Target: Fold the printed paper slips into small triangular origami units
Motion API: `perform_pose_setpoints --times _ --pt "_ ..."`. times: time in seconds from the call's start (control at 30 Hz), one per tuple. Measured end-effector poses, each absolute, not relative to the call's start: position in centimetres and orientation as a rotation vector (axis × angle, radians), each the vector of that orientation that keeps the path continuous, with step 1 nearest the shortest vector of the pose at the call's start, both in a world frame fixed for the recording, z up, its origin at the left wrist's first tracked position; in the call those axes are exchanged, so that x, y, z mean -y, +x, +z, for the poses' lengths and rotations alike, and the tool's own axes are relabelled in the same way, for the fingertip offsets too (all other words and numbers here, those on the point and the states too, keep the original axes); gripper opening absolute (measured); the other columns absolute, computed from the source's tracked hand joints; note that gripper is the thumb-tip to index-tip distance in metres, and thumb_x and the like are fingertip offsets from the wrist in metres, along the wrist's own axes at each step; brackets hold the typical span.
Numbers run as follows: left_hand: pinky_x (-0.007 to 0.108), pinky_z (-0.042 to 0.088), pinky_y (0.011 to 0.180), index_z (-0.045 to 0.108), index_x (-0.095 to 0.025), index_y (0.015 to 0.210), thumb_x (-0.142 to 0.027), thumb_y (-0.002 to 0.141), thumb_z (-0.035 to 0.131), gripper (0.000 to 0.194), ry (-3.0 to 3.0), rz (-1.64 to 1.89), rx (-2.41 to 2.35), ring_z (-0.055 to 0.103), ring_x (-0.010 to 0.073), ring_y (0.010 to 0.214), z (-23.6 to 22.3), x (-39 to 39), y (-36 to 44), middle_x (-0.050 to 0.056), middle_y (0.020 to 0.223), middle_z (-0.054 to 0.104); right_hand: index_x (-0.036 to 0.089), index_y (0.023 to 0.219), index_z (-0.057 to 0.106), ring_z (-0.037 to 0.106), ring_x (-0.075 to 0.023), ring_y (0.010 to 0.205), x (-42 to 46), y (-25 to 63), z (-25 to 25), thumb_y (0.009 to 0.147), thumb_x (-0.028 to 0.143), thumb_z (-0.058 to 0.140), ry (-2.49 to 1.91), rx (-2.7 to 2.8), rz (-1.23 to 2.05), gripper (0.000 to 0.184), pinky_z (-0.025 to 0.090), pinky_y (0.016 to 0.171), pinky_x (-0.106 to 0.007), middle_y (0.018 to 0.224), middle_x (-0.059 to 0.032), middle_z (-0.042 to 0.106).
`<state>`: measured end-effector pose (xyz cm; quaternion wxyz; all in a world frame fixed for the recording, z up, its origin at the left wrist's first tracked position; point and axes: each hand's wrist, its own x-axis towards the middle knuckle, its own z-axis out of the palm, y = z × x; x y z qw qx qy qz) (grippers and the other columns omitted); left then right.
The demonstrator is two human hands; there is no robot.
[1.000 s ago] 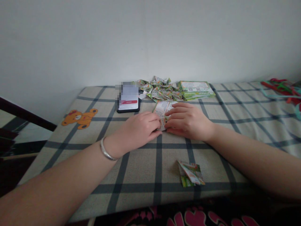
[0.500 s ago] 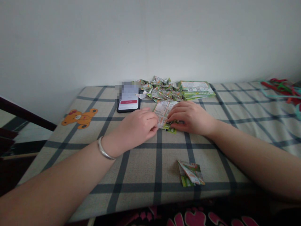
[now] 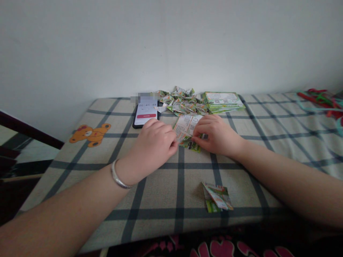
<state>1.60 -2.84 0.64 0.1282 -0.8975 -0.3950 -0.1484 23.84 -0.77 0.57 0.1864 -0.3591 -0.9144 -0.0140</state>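
A green and white printed paper [image 3: 184, 124] lies on the checked cloth between my hands, its near edge raised in a narrow fold. My left hand [image 3: 157, 142] is closed at the paper's left edge, with its fingertips partly hidden. On the right side, my right hand [image 3: 217, 135] pinches the fold between thumb and fingers. Closer to me lies a small folded paper piece [image 3: 218, 197] of the same print. Behind the hands is a heap of several folded paper pieces [image 3: 184, 105], beside a flat stack of printed papers [image 3: 224, 100].
A phone [image 3: 146, 119] with a timer on its screen lies beyond my left hand. Red and green strips [image 3: 321, 101] lie at the far right. A bear picture [image 3: 91, 135] is on the cloth at left. The wall [image 3: 166, 46] rises behind the table.
My left hand has shifted slightly left and now overlaps the phone's lower edge. My right fingers have drawn back a little into a pinch, uncovering more of the paper's fold.
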Motion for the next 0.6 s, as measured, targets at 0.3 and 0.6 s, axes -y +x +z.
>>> perform_pose_setpoints --times 0.3,0.6 --pt "0.039 0.043 0.076 0.065 -0.017 0.071 -0.034 0.089 0.060 0.025 -2.626 -0.520 1.327 0.059 0.0227 0.081 -0.2 2.0 1.7 0.004 0.076 0.064 0.018 0.075 0.068 0.057 -0.0178 0.078 0.7 23.3 0.3 0.086 0.029 0.059 -1.219 2.522 0.024 0.018 0.035 0.074 -0.030 0.079 -0.0041 0.068" --pt "0.036 0.045 0.077 0.067 -0.016 0.072 -0.030 0.087 0.064 0.020 -2.685 -0.619 1.365 0.060 0.0209 0.086 -0.9 1.3 1.7 0.004 0.086 0.066 0.018 0.066 0.060 0.045 -0.0125 0.059 0.3 22.8 0.0 0.086 0.031 0.055 -1.374 2.474 0.119 0.024 0.027 0.059 -0.027 0.064 -0.0012 0.060"
